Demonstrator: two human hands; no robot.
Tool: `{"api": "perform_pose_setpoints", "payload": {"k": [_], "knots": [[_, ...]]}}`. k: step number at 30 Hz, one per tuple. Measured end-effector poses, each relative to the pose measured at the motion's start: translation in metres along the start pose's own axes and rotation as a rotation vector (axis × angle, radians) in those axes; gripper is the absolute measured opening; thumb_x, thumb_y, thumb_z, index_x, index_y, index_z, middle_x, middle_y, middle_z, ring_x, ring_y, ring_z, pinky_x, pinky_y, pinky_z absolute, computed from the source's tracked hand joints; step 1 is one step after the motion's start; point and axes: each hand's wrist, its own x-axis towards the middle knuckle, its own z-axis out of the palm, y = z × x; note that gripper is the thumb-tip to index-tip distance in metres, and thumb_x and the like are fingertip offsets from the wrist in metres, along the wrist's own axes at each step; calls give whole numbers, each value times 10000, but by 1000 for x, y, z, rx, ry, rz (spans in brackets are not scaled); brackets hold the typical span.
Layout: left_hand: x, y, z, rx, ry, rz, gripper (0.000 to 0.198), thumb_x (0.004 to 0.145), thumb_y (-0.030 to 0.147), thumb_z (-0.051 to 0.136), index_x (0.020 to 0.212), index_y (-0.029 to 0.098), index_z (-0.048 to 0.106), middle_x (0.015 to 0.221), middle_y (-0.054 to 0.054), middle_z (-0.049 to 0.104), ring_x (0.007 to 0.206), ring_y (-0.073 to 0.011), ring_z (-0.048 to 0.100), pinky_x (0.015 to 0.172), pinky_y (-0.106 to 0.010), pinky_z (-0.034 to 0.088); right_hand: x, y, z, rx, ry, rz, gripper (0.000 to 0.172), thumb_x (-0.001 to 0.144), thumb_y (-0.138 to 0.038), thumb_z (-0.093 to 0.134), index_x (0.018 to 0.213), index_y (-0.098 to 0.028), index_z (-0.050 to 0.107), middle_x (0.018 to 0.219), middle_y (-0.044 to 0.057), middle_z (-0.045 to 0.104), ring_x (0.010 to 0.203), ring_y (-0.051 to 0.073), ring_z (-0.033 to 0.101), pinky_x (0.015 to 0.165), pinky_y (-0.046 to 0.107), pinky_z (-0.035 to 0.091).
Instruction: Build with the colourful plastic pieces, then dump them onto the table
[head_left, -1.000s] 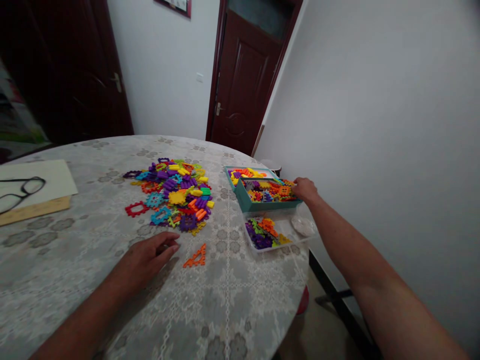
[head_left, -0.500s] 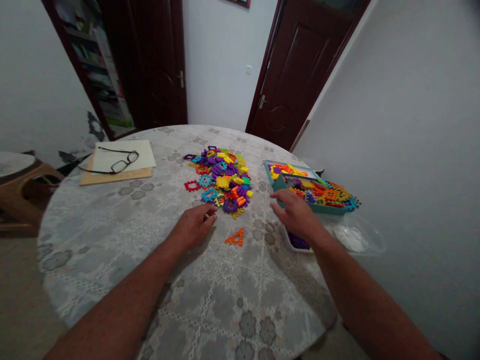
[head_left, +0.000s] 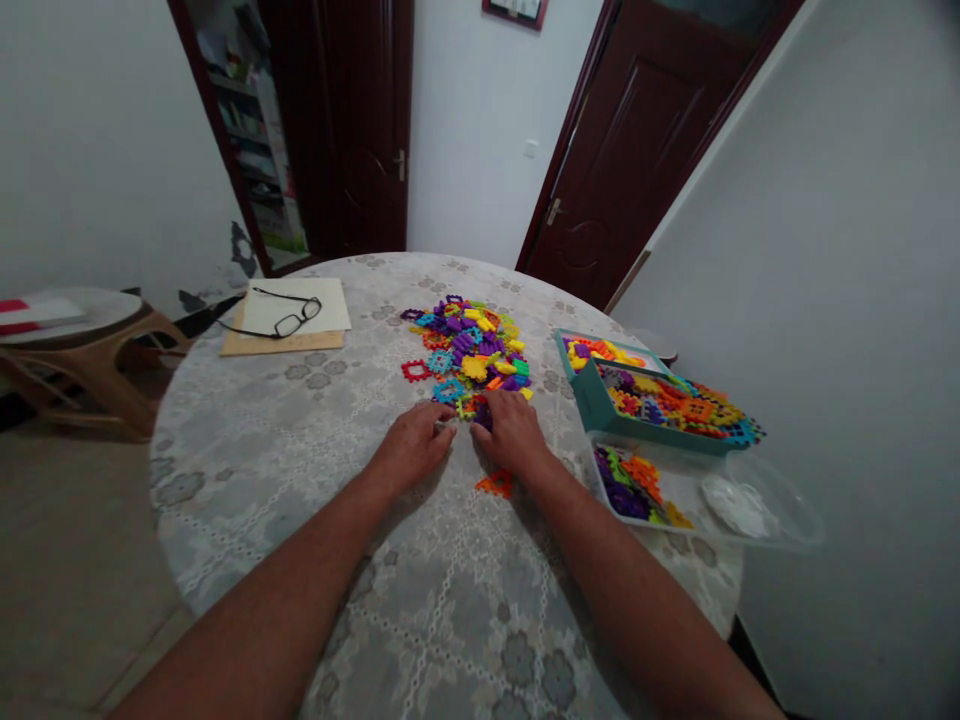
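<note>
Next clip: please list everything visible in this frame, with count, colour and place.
table: one, round, grey patterned cloth, centre
building pieces: one pile, too many to count, purple, yellow, orange, blue, red; mid-table
triangle piece: one, orange, beside the right wrist
box: one, teal, full of pieces, table's right
shallow tray: one, teal, holding pieces, behind the box
clear tray: one, transparent, some pieces, in front of the box
glasses: one pair, black, on the paper
paper: one sheet, white, on a tan board, far left
stool: one, brown, floor left
doors: two, dark brown, back wall
left hand: on the cloth, at pile's near edge
right hand: fingers on pile's near edge
</note>
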Motion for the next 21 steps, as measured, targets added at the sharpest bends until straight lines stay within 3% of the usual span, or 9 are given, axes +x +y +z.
{"api": "perform_pose_setpoints", "payload": {"k": [6, 11, 15, 18, 21], "knots": [[-2, 4, 0, 26, -32, 34, 299, 941, 257, 610, 1209, 208, 733, 1192, -114, 750, 1033, -252, 699, 997, -401, 538, -26, 8, -12, 296, -23, -31, 400, 863, -225, 718, 1260, -196, 677, 1212, 116, 727, 1127, 275, 659, 1027, 434, 516], [-4, 2, 4, 41, -72, 59, 363, 943, 254, 608, 1289, 210, 706, 1248, -115, 740, 1020, -243, 706, 964, -375, 541, -42, 19, -8, 697, 56, 180, 318, 872, -364, 709, 1162, -236, 729, 1066, 54, 778, 969, 237, 706, 909, 403, 575], [-7, 3, 5, 61, -124, 103, 384, 945, 303, 633, 1310, 204, 700, 1241, -117, 737, 1078, -262, 698, 998, -387, 528, -41, 27, 0, 969, 64, 337, 399, 838, -448, 723, 1150, -199, 722, 991, 62, 781, 838, 218, 711, 761, 357, 596], [-10, 4, 6, 101, -192, 176, 434, 925, 327, 675, 1347, 229, 682, 1311, -106, 717, 1199, -276, 664, 1069, -392, 496, -41, 32, 2, 1022, 107, 390, 401, 839, -464, 704, 1131, -189, 724, 951, 54, 774, 785, 203, 699, 720, 339, 591], [-11, 5, 5, 163, -245, 210, 490, 905, 342, 712, 1377, 220, 663, 1357, -119, 697, 1274, -302, 626, 1121, -420, 463, -42, 36, -1, 886, 202, 363, 336, 897, -433, 624, 1106, -202, 749, 977, 55, 775, 850, 212, 700, 816, 375, 590]]}}
